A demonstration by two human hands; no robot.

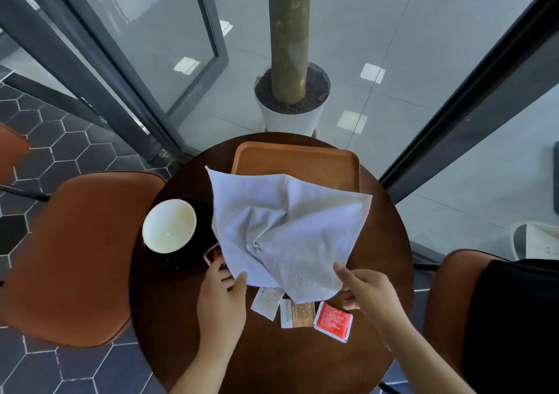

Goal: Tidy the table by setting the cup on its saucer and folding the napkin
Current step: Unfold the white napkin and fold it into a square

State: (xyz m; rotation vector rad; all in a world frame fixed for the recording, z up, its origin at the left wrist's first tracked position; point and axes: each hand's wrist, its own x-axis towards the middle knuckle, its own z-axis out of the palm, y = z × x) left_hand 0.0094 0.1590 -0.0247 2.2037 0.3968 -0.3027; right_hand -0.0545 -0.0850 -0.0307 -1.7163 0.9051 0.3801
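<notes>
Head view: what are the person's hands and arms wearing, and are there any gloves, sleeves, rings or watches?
Nothing visible: the left hand and right hand are bare, without gloves, rings or watches. Both forearms are uncovered to the frame's bottom edge, with no sleeves in view.

Café: round table [302,363], serving tray [296,157]

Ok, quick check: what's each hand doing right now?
Left hand: closed, pinching the napkin at its near left corner.
Right hand: closed, pinching the napkin's near right edge.
</notes>
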